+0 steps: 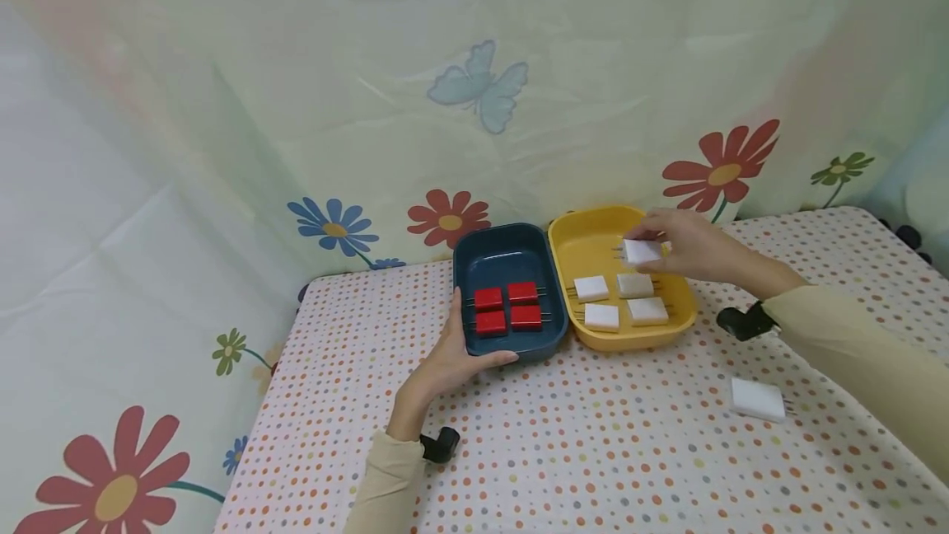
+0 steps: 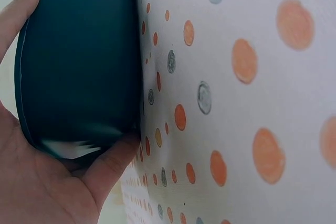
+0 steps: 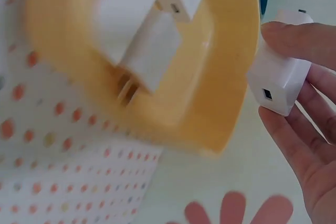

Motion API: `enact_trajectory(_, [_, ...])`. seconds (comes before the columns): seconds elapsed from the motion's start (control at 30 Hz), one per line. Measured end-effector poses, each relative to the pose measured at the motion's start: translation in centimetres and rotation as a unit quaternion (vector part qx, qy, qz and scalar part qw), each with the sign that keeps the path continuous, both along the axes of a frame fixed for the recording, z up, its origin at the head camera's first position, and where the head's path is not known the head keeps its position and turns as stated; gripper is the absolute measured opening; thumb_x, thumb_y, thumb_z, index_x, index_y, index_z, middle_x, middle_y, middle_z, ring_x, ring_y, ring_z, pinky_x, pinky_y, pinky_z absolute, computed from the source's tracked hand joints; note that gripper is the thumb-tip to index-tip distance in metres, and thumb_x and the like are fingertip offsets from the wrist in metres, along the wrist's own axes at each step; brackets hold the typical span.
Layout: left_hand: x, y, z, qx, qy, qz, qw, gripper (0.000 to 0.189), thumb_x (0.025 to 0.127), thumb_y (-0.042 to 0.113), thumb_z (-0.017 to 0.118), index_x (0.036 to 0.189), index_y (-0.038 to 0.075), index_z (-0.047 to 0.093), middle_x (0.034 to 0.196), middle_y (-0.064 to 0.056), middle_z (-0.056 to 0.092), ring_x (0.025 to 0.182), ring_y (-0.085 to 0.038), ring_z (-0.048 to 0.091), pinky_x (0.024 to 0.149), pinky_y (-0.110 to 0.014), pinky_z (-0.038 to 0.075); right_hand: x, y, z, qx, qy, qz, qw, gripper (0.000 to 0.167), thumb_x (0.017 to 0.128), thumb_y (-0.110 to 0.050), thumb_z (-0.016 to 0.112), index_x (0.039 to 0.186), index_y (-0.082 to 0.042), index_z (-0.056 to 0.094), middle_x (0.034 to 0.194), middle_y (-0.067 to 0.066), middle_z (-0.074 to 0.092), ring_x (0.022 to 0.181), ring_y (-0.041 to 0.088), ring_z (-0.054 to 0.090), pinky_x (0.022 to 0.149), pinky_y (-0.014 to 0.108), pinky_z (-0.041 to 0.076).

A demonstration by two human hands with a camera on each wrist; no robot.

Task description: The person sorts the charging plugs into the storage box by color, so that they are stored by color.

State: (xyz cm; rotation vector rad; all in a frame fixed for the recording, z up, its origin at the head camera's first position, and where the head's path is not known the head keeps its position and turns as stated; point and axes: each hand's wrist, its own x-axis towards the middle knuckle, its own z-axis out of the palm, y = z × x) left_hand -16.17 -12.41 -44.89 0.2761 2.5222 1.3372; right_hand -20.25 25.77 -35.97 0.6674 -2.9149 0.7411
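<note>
My left hand (image 1: 450, 361) rests against the near-left corner of a dark blue tray (image 1: 510, 260), its fingers along the left side and the thumb along the front. Inside that tray lie several red plug chargers (image 1: 489, 323) with metal prongs. Above the back right of a yellow tray (image 1: 582, 250), my right hand (image 1: 693, 244) pinches a white USB plug charger (image 3: 281, 74) between thumb and fingers, its prongs pointing left in the head view. Several white chargers (image 1: 602, 318) lie lower in the yellow tray. The left wrist view shows mainly the blue tray's outer wall (image 2: 81, 61).
One more white charger (image 1: 758, 400) lies on the dotted tablecloth (image 1: 563, 452) at the right, near my right forearm. The two trays stand side by side near the table's back edge. Behind them hangs a flowered curtain (image 1: 593, 105).
</note>
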Motion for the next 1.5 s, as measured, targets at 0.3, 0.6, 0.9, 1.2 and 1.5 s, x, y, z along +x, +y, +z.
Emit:
enact_trajectory(0.3, [0.0,0.3,-0.4,0.001,-0.007,-0.007,1.0000,0.134,0.083,0.054,0.086,0.168,0.023,-0.012,0.176,-0.007,0.004,0.160,-0.033,0.011,0.121,-0.062,0.028,-4.0,-3.8,-1.6,0.033,-0.008,0.042,0.9985,0.035,0.080,0.002,0.088,0.111,0.010,0.074,0.105,0.019,0.073,0.096,0.033,0.066,0.089,0.054,0.055])
enact_trajectory(0.6, [0.1,0.1,-0.9,0.008,-0.002,-0.008,0.9999,0.136,0.081,0.056,0.087,0.168,0.023,-0.012,0.175,-0.008,0.006,0.159,-0.033,0.013,0.121,-0.062,0.029,-5.4,-5.0,-3.9,0.035,-0.069,0.031,0.9965,0.036,0.082,0.007,0.084,0.115,0.013,0.070,0.109,0.022,0.070,0.101,0.036,0.065,0.095,0.055,0.055])
enact_trajectory(0.9, [0.0,0.0,-0.7,0.007,-0.001,-0.006,1.0000,0.136,0.081,0.056,0.087,0.168,0.024,-0.012,0.176,-0.007,0.005,0.160,-0.032,0.012,0.122,-0.062,0.028,-6.4,-5.5,-4.9,0.037,-0.071,0.044,0.9958,0.037,0.083,0.009,0.082,0.116,0.016,0.069,0.112,0.026,0.068,0.104,0.040,0.063,0.097,0.056,0.053])
enact_trajectory(1.2, [-0.4,0.0,-0.6,0.005,0.005,-0.002,1.0000,0.136,0.081,0.055,0.087,0.168,0.025,-0.012,0.176,-0.006,0.006,0.159,-0.032,0.012,0.121,-0.063,0.028,-7.1,-6.5,-5.3,0.043,-0.059,0.045,0.9963,0.035,0.084,0.007,0.083,0.116,0.015,0.070,0.108,0.024,0.069,0.102,0.039,0.064,0.097,0.054,0.054])
enact_trajectory(1.5, [-0.3,-0.2,-0.4,0.008,0.004,0.000,1.0000,0.135,0.081,0.055,0.087,0.168,0.025,-0.012,0.176,-0.007,0.006,0.159,-0.032,0.012,0.121,-0.063,0.028,-7.3,-6.6,-5.1,0.032,-0.067,0.044,0.9963,0.035,0.085,0.010,0.080,0.117,0.017,0.067,0.111,0.027,0.070,0.105,0.042,0.065,0.096,0.055,0.055])
